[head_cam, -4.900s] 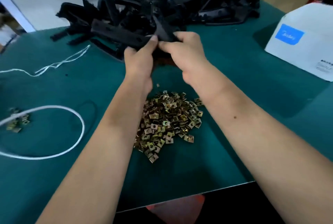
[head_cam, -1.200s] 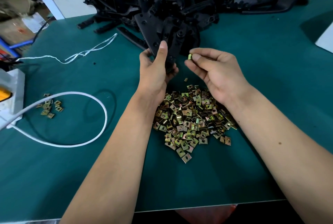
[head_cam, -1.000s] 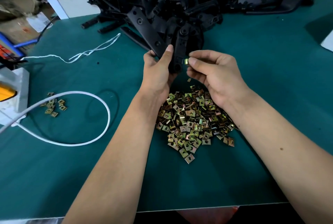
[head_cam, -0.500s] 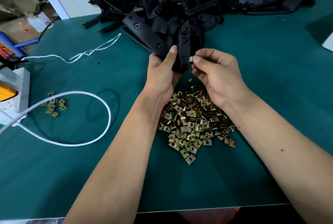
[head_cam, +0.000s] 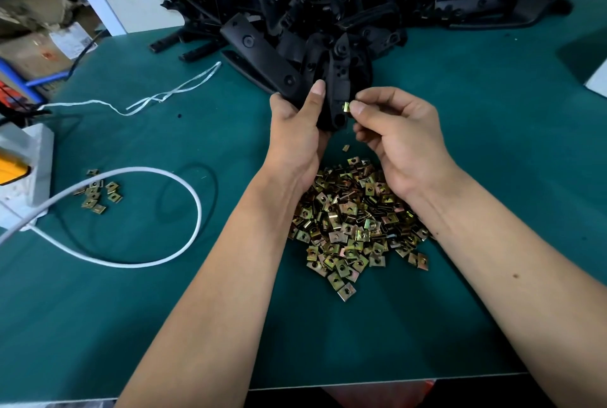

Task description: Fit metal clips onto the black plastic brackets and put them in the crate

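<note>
While the head view alone recorded this entry, its items were listed against the held bracket (head_cam: 338, 92) as landmark.

Left hand (head_cam: 297, 131): fingers curled round the lower end of the bracket, thumb laid up its near face; bracket held upright just in front of the bracket pile (head_cam: 328, 6).

Right hand (head_cam: 399, 138): thumb and forefinger pinched on one metal clip (head_cam: 345, 107), remaining fingers loosely curled. Clip touched the right edge of the bracket near its lower end. A second earlier the same clip stood a little apart from that edge; half a second earlier it had closed to the edge. Judged: the clip was at the point of seating, not yet visibly pushed home.

Clip heap (head_cam: 354, 220): below the bracket, between the two wrists. One stray clip (head_cam: 346, 147) lay just under the bracket.

Small clip group (head_cam: 97, 192): far left of the bracket, beside a white cable (head_cam: 164, 259). White string (head_cam: 170, 93): left of the bracket.

Table (head_cam: 492, 144): green surface.

Crate: not in view; no fitted bracket seen deposited.
</note>
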{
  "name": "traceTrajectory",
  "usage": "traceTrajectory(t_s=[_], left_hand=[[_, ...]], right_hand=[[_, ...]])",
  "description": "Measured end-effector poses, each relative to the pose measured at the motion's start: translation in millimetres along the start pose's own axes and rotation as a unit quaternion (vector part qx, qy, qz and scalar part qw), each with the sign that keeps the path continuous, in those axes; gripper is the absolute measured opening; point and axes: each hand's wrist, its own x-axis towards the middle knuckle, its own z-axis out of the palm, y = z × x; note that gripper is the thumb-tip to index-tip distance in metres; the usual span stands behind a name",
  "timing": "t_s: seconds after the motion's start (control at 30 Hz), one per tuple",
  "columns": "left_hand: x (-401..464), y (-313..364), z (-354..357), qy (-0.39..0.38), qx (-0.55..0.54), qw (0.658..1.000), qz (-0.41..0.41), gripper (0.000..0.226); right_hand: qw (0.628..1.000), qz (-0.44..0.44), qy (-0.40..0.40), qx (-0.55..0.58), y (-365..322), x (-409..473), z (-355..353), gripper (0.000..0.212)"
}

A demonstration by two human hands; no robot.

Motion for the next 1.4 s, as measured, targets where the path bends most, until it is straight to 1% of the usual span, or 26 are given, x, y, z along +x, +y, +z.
traceTrajectory(t_s=[0.13,0.2,0.27,0.33,0.43,0.53,0.57,0.6,0.63,0.67,0.7,0.73,0.77,0.87,0.97,1.03,1.07,1.1,1.13,1.2,1.23,1.27,1.33,1.4], left_hand=[[0,-4,1,-0.013,0.016,1.000,0.009,0.036],[1,-5,1,-0.015,0.022,1.000,0.017,0.027],[2,-6,0,-0.006,0.035,0.999,0.029,0.022],[5,-7,-1,0.005,0.057,0.998,0.041,0.021],[10,-8,-7,0.007,0.096,0.994,0.058,0.023],[13,-8,-10,-0.004,0.102,0.993,0.066,0.024],[14,-7,-11,-0.001,0.093,0.994,0.064,0.023],[15,-6,-12,0.002,0.079,0.995,0.060,0.021],[15,-5,-14,0.005,0.061,0.997,0.051,0.018],[16,-4,-15,0.005,0.039,0.998,0.040,0.018],[16,-3,-17,0.003,0.020,0.999,0.028,0.019],[16,-2,-18,0.003,0.007,1.000,0.015,0.022],[16,0,-20,0.006,-0.003,1.000,0.004,0.025],[15,1,-22,0.021,-0.029,0.999,-0.014,0.037],[15,1,-23,0.035,-0.034,0.998,-0.029,0.040],[16,2,-24,0.036,-0.045,0.997,-0.043,0.037],[16,3,-25,0.032,-0.049,0.997,-0.048,0.035],[16,4,-26,0.026,-0.050,0.997,-0.052,0.034],[16,5,-27,0.019,-0.044,0.997,-0.052,0.034],[14,6,-27,0.004,-0.018,0.999,-0.048,0.035],[13,6,-27,-0.005,0.000,0.999,-0.046,0.035],[12,5,-26,-0.017,0.017,0.999,-0.045,0.036],[9,5,-25,-0.038,0.037,0.998,-0.047,0.041],[8,3,-24,-0.055,0.039,0.997,-0.049,0.047]], right_hand=[[1.000,-0.010,-0.011,0.005,0,-1,0,0.015],[1.000,-0.010,-0.011,0.003,0,0,-1,0.017],[1.000,-0.008,-0.010,-0.009,0,1,-3,0.017],[0.999,-0.011,-0.011,-0.030,0,3,-4,0.018],[0.994,-0.038,-0.021,-0.102,0,7,-7,0.019],[0.978,-0.060,-0.050,-0.196,-3,15,-15,0.017],[0.968,-0.067,-0.063,-0.235,-4,17,-18,0.014],[0.947,-0.080,-0.079,-0.300,-4,21,-23,0.012],[0.910,-0.100,-0.100,-0.391,-5,24,-29,0.010],[0.858,-0.118,-0.123,-0.484,-6,26,-35,0.009],[0.810,-0.127,-0.147,-0.553,-8,27,-38,0.010],[0.783,-0.123,-0.170,-0.586,-9,27,-41,0.011],[0.776,-0.110,-0.191,-0.592,-11,27,-42,0.011],[0.776,-0.090,-0.232,-0.580,-12,27,-41,0.009],[0.771,-0.080,-0.248,-0.581,-12,26,-40,0.010],[0.777,-0.083,-0.246,-0.573,-10,26,-38,0.011],[0.789,-0.096,-0.234,-0.560,-9,25,-37,0.010],[0.811,-0.112,-0.211,-0.534,-7,25,-35,0.009],[0.845,-0.123,-0.182,-0.488,-6,24,-33,0.008],[0.922,-0.115,-0.125,-0.347,-3,22,-28,0.005],[0.950,-0.100,-0.103,-0.278,-2,20,-26,0.005],[0.967,-0.085,-0.086,-0.226,0,19,-24,0.007],[0.983,-0.063,-0.063,-0.161,2,19,-22,0.012],[0.990,-0.050,-0.050,-0.125,3,19,-21,0.014]])
